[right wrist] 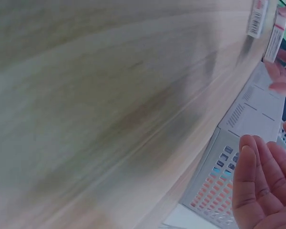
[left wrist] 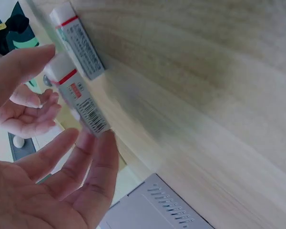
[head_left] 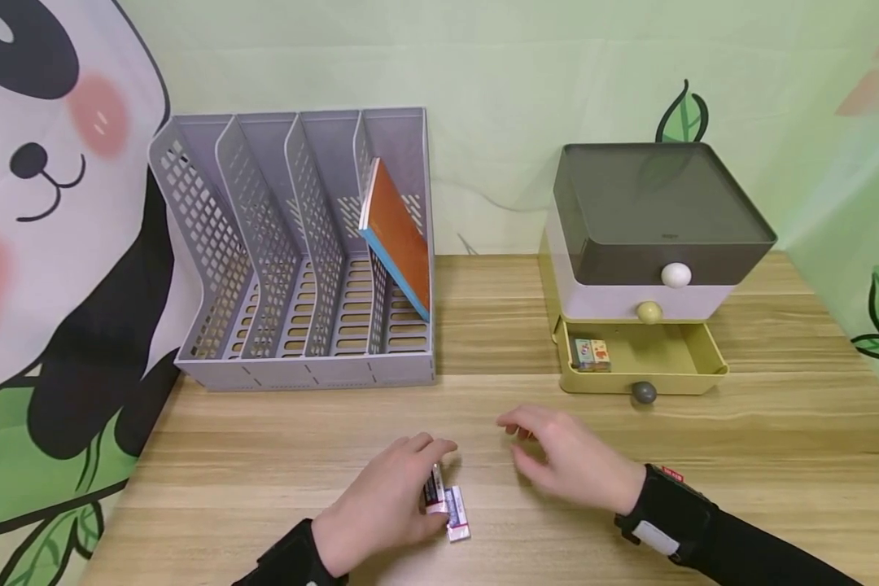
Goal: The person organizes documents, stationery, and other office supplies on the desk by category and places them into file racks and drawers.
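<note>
In the head view my left hand [head_left: 384, 500] is low on the wooden table, gripping a small white eraser in a printed sleeve [left wrist: 83, 98]. The left wrist view shows its thumb at one end of that eraser and fingertips at the other. Right beside it lies a second sleeved eraser [head_left: 457, 517], flat on the wood. My right hand [head_left: 575, 456] hovers over the table in front of the drawer box, fingers loosely bent around nothing. Inside the pulled-out yellow drawer [head_left: 674, 381], a few small printed erasers [head_left: 592, 356] sit in the left corner.
A grey file rack [head_left: 308, 374] with several slots stands at the back left, an orange-covered book [head_left: 399, 232] leaning in its rightmost slot. Above the yellow drawer are a white drawer [head_left: 601, 303] and a dark grey top drawer [head_left: 623, 262]. A panda-print cloth [head_left: 102, 285] hangs on the left.
</note>
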The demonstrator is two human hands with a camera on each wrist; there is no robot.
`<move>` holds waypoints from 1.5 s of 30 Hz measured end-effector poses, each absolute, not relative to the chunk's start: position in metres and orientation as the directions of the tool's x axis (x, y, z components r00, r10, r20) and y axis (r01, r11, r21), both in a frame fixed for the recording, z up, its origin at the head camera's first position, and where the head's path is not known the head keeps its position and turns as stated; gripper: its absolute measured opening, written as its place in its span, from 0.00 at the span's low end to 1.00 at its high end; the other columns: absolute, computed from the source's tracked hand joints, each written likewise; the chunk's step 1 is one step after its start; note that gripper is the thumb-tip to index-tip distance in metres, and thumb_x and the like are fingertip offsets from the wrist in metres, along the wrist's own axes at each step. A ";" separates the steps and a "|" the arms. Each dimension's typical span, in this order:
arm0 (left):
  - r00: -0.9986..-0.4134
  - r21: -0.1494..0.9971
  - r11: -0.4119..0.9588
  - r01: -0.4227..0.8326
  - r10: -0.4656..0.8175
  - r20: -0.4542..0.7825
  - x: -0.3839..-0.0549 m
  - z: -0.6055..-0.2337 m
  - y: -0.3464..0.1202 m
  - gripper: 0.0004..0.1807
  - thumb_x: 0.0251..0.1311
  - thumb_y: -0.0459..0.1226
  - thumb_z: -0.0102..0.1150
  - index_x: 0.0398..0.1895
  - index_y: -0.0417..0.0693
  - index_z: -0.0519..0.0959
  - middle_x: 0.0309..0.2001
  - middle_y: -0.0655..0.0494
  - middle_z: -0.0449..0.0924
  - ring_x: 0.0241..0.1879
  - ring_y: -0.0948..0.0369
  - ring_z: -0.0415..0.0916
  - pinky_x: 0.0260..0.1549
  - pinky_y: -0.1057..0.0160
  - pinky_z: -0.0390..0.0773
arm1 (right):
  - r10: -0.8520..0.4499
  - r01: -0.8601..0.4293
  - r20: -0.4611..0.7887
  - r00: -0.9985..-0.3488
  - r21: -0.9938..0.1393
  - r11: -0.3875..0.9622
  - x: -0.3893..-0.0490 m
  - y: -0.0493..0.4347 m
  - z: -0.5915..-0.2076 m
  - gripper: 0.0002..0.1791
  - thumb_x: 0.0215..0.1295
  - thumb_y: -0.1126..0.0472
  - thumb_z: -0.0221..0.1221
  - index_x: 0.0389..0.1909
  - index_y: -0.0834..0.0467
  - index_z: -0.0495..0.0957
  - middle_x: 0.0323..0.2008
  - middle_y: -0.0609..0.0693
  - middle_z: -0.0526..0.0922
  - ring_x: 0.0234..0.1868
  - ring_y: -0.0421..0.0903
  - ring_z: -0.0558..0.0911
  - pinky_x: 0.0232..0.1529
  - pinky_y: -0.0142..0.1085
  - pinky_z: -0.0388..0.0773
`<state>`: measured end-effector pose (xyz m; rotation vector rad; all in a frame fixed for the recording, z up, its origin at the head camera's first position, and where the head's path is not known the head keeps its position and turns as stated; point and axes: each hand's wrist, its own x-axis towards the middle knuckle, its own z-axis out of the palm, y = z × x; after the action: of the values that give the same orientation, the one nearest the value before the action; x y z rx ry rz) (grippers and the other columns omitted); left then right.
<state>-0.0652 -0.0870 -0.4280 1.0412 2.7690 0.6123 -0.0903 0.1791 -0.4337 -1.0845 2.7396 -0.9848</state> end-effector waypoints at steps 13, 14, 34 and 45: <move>-0.770 0.559 0.558 0.613 0.579 0.267 -0.090 -0.426 -0.077 0.43 0.41 0.38 0.78 0.64 0.45 0.70 0.51 0.55 0.74 0.51 0.61 0.71 0.53 0.61 0.72 | -0.513 -0.294 0.085 -0.854 -0.893 0.340 -0.100 0.180 -0.429 0.10 0.63 0.70 0.59 0.44 0.68 0.76 0.38 0.54 0.80 0.38 0.43 0.79 0.40 0.35 0.78; -0.768 0.570 0.542 0.617 0.573 0.286 -0.092 -0.426 -0.075 0.43 0.40 0.37 0.78 0.64 0.45 0.70 0.52 0.55 0.74 0.51 0.61 0.71 0.53 0.61 0.72 | -0.504 -0.268 0.076 -0.860 -0.908 0.321 -0.101 0.181 -0.429 0.10 0.64 0.69 0.59 0.44 0.69 0.76 0.39 0.54 0.80 0.38 0.44 0.80 0.40 0.35 0.79; -0.724 0.598 0.417 0.684 0.493 0.483 -0.124 -0.421 -0.024 0.42 0.42 0.32 0.76 0.65 0.42 0.69 0.57 0.54 0.75 0.55 0.59 0.71 0.57 0.64 0.67 | -0.308 0.224 -0.227 -0.924 -0.974 0.045 -0.117 0.175 -0.414 0.15 0.67 0.64 0.60 0.48 0.70 0.72 0.43 0.57 0.80 0.43 0.47 0.80 0.49 0.39 0.77; -0.700 0.575 0.408 0.709 0.503 0.507 -0.128 -0.425 -0.015 0.40 0.42 0.33 0.78 0.63 0.42 0.71 0.57 0.54 0.75 0.56 0.59 0.70 0.58 0.65 0.65 | -0.285 0.210 -0.221 -0.933 -0.975 0.070 -0.118 0.178 -0.412 0.14 0.67 0.66 0.59 0.47 0.71 0.72 0.42 0.58 0.80 0.43 0.47 0.81 0.48 0.38 0.77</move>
<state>-0.1284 -0.0153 -0.4246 1.2523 2.8413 1.3802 -0.1179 0.1783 -0.4117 -0.0753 2.0002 -1.9244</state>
